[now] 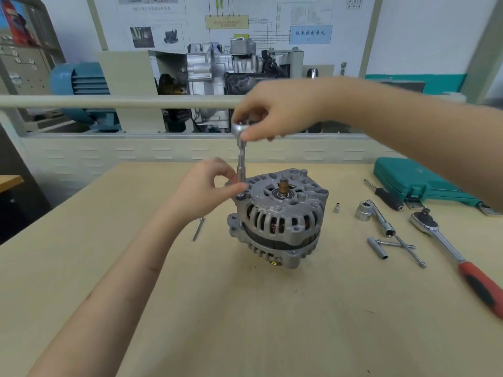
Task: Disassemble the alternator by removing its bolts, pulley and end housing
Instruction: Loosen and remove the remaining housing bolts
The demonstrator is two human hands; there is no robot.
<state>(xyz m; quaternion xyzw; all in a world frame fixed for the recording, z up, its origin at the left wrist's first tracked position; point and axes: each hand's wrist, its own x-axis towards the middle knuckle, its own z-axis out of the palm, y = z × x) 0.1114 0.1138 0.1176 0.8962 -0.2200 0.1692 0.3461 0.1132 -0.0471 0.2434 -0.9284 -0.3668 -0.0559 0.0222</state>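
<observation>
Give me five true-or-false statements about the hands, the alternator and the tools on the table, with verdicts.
1. The right hand grips the top of a ratchet standing upright over the alternator. True.
2. The left hand lies flat on the table. False: it pinches the tool's lower end at the alternator's edge.
3. The red-handled ratchet lies right of the alternator. True.
4. The green case is open. False: it is closed.
5. A loose bolt lies left of the alternator. True.

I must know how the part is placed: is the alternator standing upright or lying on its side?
Upright. The alternator stands on the table with its shaft end pointing up and the pulley underneath.
</observation>
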